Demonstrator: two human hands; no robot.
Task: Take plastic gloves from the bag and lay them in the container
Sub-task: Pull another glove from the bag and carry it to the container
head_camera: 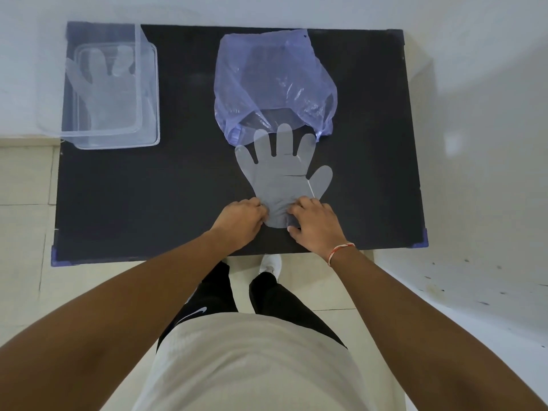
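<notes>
A clear plastic glove (280, 173) lies flat on the black table (148, 188), fingers pointing away from me, its fingertips over the mouth of the bluish plastic bag (272, 84). My left hand (240, 222) pinches the glove's cuff at its left edge. My right hand (315, 223) pinches the cuff at its right edge. The cuff bunches between both hands. More gloves show faintly inside the bag. At the table's far left stands a clear plastic container (148, 93) with gloves (106, 84) laid inside it.
The table's near edge is just behind my wrists, with purple corner caps (421, 240). White wall lies beyond the table and to the right. My legs and shoes stand on pale floor tiles below.
</notes>
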